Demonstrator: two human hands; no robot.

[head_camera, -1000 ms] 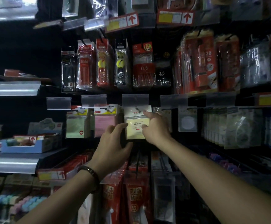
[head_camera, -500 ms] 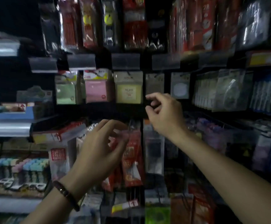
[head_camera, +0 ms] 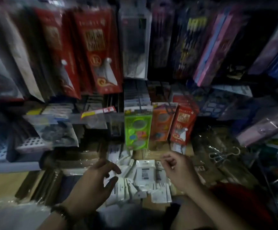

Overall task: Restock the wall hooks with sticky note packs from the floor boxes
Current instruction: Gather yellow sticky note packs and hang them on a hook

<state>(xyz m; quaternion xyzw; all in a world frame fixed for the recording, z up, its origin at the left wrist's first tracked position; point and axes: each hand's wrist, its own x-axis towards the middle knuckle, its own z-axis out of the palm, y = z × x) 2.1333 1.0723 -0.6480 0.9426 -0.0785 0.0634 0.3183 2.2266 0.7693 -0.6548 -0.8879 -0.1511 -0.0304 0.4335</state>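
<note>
Left hand point(head_camera: 93, 185), right hand point(head_camera: 179, 171): both bare, no gloves. Left forearm point(head_camera: 55, 224) and right forearm point(head_camera: 201, 211): bare to frame edge, sleeves out of view. Left wrist: dark beaded bracelet point(head_camera: 60, 213), small round beads, one or two catching faint glint, snug round wrist. Pale fingernail visible on right hand. Red fabric point(head_camera: 237, 201) just beside right forearm, blurred and dim; cannot tell whether it is garment.

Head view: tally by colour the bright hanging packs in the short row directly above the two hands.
Green pack: 1
Orange pack: 1
Red pack: 1
Total: 3
</note>
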